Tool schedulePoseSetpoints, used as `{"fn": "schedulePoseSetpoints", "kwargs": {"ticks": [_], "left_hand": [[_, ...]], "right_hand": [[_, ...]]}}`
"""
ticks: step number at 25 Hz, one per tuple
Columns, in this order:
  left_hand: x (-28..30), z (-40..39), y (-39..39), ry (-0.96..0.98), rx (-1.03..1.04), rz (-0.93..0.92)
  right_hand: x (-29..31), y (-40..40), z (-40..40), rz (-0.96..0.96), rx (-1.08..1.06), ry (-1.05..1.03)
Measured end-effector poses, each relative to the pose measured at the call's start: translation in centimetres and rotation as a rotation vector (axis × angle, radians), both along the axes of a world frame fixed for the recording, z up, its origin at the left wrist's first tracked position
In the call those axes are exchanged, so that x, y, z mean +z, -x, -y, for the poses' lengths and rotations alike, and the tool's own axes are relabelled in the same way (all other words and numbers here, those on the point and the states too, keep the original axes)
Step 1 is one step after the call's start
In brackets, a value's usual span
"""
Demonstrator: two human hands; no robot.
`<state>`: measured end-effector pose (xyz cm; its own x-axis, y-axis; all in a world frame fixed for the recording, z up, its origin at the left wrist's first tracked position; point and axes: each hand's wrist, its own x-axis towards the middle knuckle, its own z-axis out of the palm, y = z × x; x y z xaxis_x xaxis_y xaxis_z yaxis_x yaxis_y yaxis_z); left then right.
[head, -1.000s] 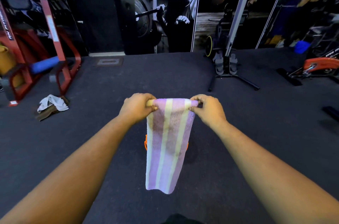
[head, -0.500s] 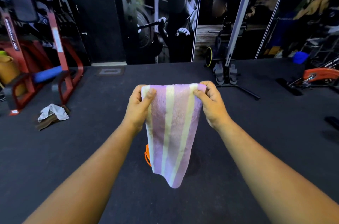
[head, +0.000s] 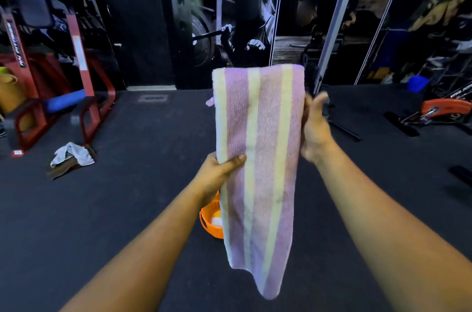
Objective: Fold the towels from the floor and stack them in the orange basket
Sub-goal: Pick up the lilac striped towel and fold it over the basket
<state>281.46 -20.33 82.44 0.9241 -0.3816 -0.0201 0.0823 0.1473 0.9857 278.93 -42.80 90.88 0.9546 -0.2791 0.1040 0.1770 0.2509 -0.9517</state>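
Up in front of the camera, between both hands, a striped towel (head: 260,158) in purple and pale yellow hangs lengthwise, top edge level with the wall posters, bottom corner dangling low. Left hand (head: 217,173) grips its left edge about halfway down, thumb pressed over the front. Right hand (head: 315,130) is against the right edge a bit higher; it's blurry, palm facing the cloth with fingers going behind it, so I honestly can't tell if it's grasping or just touching. Below, mostly hidden behind the towel, the orange basket (head: 210,222) sits on the dark floor (head: 127,209) with something pale inside. Off to the left, a crumpled pile of towels (head: 71,158), white over brown, lies on the floor by a red rack (head: 84,97). Far right there's some orange gym gear (head: 445,107).
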Motion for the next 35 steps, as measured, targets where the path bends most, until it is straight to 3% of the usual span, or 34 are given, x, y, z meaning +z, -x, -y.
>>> {"fn": "schedulePoseSetpoints", "kwargs": {"ticks": [2, 4, 6, 9, 12, 15, 19, 21, 24, 28, 31, 35], "left_hand": [[1.3, 0.8, -0.2, 0.057, 0.034, -0.057], [2.1, 0.7, -1.1, 0.075, 0.035, -0.147], [1.0, -0.6, -1.6, 0.028, -0.042, -0.179], [-4.8, -3.6, -0.7, -0.192, -0.16, -0.145], [-8.7, -4.2, 0.3, -0.341, -0.011, -0.232], [-7.8, -3.1, -0.2, -0.343, 0.058, -0.175], [-4.8, -3.7, -1.7, -0.274, -0.058, -0.04], [-3.6, -3.8, -2.0, -0.231, -0.041, 0.006], [-2.8, -3.1, -2.2, -0.119, 0.09, 0.011], [-3.4, -3.8, -2.7, -0.32, 0.114, 0.146], [-2.7, -4.9, -3.9, -0.509, 0.113, 0.187], [-1.5, -5.4, -4.6, -0.365, 0.128, 0.105]], "right_hand": [[-6.3, 2.3, 0.5, -0.255, 0.196, 0.094], [-11.4, 4.8, -0.2, -0.38, 0.325, 0.119], [-14.7, 5.4, -1.4, -0.349, 0.261, 0.054], [-16.8, 5.1, -2.9, -0.337, 0.128, -0.037], [-18.8, 4.2, -2.9, -0.447, -0.017, 0.151], [-18.4, 4.0, -2.2, -0.437, -0.119, 0.184], [-15.6, 3.2, -0.3, -0.314, 0.211, 0.262], [-14.7, 2.6, 0.4, -0.275, 0.246, 0.313], [-14.4, 2.7, -0.6, -0.273, 0.252, 0.2], [-16.2, 2.6, -2.4, -0.217, 0.128, 0.204], [-14.6, 1.4, -1.6, -0.167, 0.063, 0.474], [-11.0, 0.1, 0.0, -0.156, 0.168, 0.753]]}}
